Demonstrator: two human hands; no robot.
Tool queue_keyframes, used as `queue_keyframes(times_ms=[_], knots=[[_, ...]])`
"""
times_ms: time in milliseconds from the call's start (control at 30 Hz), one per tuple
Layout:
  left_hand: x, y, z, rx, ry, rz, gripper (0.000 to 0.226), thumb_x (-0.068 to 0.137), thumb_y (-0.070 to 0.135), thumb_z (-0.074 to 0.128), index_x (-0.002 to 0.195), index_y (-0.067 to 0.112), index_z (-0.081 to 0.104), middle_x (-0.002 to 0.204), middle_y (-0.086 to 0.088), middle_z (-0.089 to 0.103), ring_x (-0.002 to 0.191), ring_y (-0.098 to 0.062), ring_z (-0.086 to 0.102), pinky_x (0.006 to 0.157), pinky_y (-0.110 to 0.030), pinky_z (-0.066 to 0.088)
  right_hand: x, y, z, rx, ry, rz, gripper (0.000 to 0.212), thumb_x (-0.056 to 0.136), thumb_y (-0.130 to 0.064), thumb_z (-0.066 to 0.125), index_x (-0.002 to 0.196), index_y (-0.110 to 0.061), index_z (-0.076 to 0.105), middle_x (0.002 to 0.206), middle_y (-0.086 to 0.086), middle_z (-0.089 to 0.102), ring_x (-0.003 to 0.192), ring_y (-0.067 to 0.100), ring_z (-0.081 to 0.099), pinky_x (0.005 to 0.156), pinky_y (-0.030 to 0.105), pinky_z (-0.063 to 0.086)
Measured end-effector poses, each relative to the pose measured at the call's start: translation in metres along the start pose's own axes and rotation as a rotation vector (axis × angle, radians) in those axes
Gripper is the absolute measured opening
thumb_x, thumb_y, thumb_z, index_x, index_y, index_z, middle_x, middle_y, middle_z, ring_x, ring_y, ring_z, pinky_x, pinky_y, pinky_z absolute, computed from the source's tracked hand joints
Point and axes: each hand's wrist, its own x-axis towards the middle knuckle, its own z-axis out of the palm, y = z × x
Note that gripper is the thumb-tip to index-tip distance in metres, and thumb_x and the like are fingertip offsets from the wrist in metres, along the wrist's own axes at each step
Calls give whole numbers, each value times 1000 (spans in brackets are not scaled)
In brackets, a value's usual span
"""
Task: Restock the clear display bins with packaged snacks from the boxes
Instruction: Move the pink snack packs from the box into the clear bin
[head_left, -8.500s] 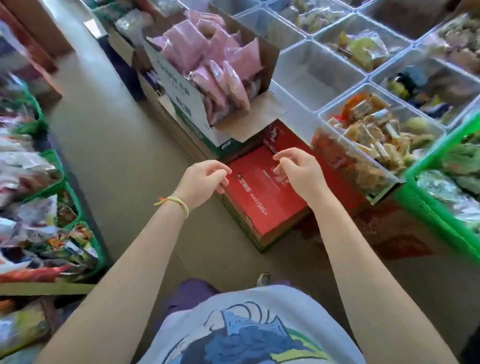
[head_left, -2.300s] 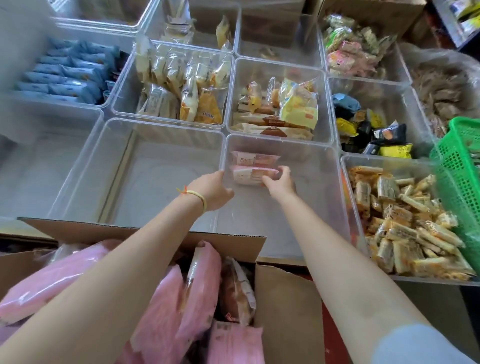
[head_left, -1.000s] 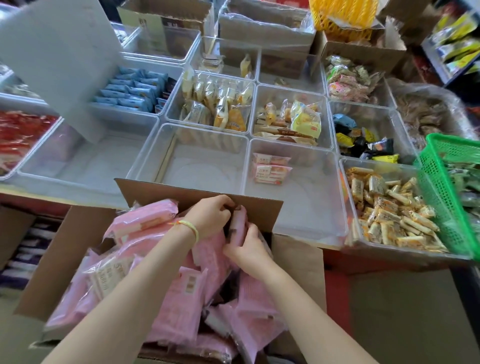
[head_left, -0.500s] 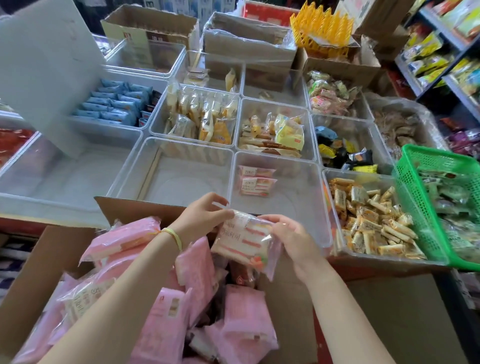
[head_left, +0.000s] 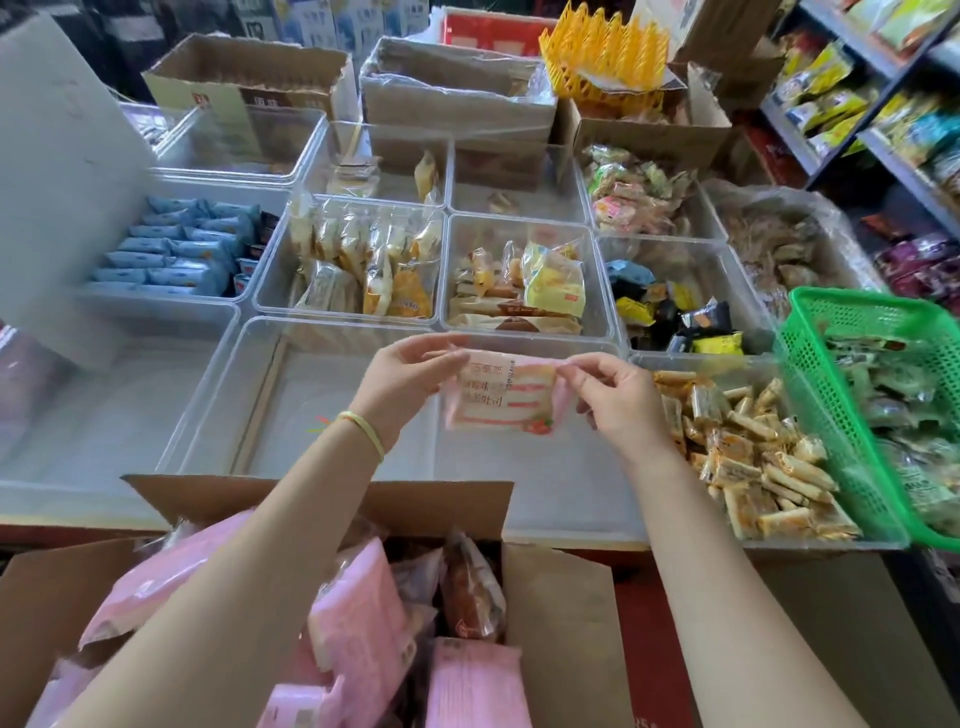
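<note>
L hand (head_left: 400, 384) & R hand (head_left: 618, 400) pinch flat pink crinkly snack pkt (head_left: 501, 397) over clear bin (head_left: 545, 478).

Daylit shop interior: grey metal shelving (head_left: 883, 140) stocked along the right, grey panel (head_left: 57, 171) leaning at left.

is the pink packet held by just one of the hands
No, the left hand pinches the left edge of the pink packet while the right hand pinches its right edge.
</note>
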Motion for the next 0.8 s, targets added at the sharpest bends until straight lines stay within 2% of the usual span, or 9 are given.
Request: queue_keyframes(times_ms=[100, 200, 267, 367, 400, 533, 633, 733, 800], knots=[[36, -28, 2, 390, 123, -81, 32, 93, 22, 60, 124, 17, 65, 117, -7, 69, 94, -18, 63, 77, -27, 53, 36, 33, 10, -95, 57, 8, 20, 95, -14, 66, 83, -29, 71, 89, 9, 71, 72, 15, 66, 62, 28, 59], [55, -65, -1, 856, -41, -266, 50, 94, 28, 53, 142, 16, 49, 142, -9, 54, 125, -28, 52, 103, -33, 41, 63, 76, 24, -114, 84, 90, 24, 90, -17, 69, 76, -35, 71, 94, 6, 70, 89, 28, 68, 81, 48, 60], [59, -80, -1, 972, -126, -315, 59, 94, 25, 53, 150, 17, 35, 148, -9, 47, 131, -30, 48, 105, -35, 39, 71, 98, 34, -54, 101, 169, 23, 90, -12, 68, 76, -29, 71, 87, 5, 72, 87, 32, 69, 79, 46, 60], [64, -90, -4, 1087, -162, -278, 66, 94, 15, 51, 154, 21, 24, 145, -7, 50, 127, -29, 52, 100, -35, 43, 73, 118, 52, 53, 82, 279, 20, 93, -2, 63, 79, -15, 68, 80, 10, 67, 71, 26, 65, 60, 28, 60], [65, -90, -5, 1130, -166, -263, 68, 93, 12, 49, 154, 23, 22, 144, -6, 51, 125, -29, 53, 97, -35, 44, 74, 125, 60, 92, 62, 316, 21, 94, 0, 61, 79, -13, 67, 79, 11, 66, 69, 25, 64, 57, 29, 60], [60, -85, -1, 1267, -187, -260, 76, 91, 7, 41, 157, 28, 10, 140, -7, 53, 117, -29, 58, 83, -33, 44, 75, 150, 84, 171, 15, 437, 21, 97, 1, 59, 83, -14, 64, 95, 18, 67, 74, 26, 66, 66, 32, 62], [57, -85, 3, 1306, -195, -286, 80, 90, 6, 39, 157, 31, 3, 139, -7, 54, 114, -28, 59, 84, -34, 46, 82, 168, 93, 232, 25, 497, 23, 93, -7, 65, 107, -25, 60, 124, 19, 63, 104, 29, 68, 89, 39, 59], [57, -82, 2, 1310, -184, -292, 81, 89, 6, 39, 157, 33, 3, 139, -5, 54, 112, -28, 59, 88, -37, 49, 82, 159, 92, 291, -9, 522, 68, 91, -6, 68, 149, -23, 37, 134, 11, 54, 118, 26, 61, 100, 40, 53], [57, -81, 2, 1313, -179, -292, 81, 90, 5, 39, 157, 34, 4, 139, -4, 55, 102, -27, 59, 84, -36, 49, 77, 146, 87, 261, -92, 533, 73, 96, 1, 60, 157, -16, 23, 137, 11, 51, 120, 23, 56, 101, 38, 49]])
